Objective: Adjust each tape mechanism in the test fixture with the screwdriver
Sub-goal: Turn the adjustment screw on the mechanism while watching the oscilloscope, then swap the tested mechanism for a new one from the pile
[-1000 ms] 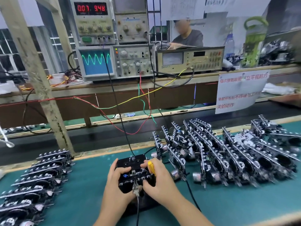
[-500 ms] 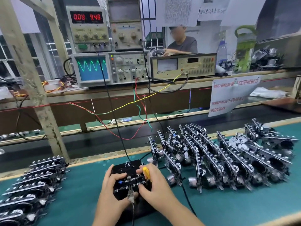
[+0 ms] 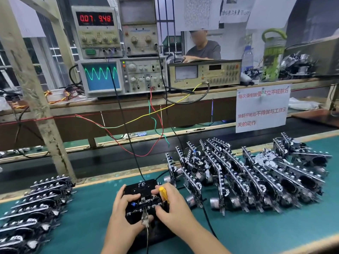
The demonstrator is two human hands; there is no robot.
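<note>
On the green bench (image 3: 91,222), left hand (image 3: 122,208) grips the fixture (image 3: 141,189), right hand (image 3: 172,209) grips the screwdriver (image 3: 163,194); a big pile (image 3: 256,176) right of the fixture likely waits.

Oscilloscope (image 3: 100,76) showing green wave on shelf; power supply (image 3: 96,32) above it displaying red digits; paper sign (image 3: 261,109) hanging at right; green bottle (image 3: 273,55) standing beyond; person (image 3: 203,48) sitting behind.

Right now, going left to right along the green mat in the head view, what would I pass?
Stack of tape mechanisms → left hand → black test fixture → right hand holding the yellow screwdriver → big row of upright tape mechanisms.
</note>
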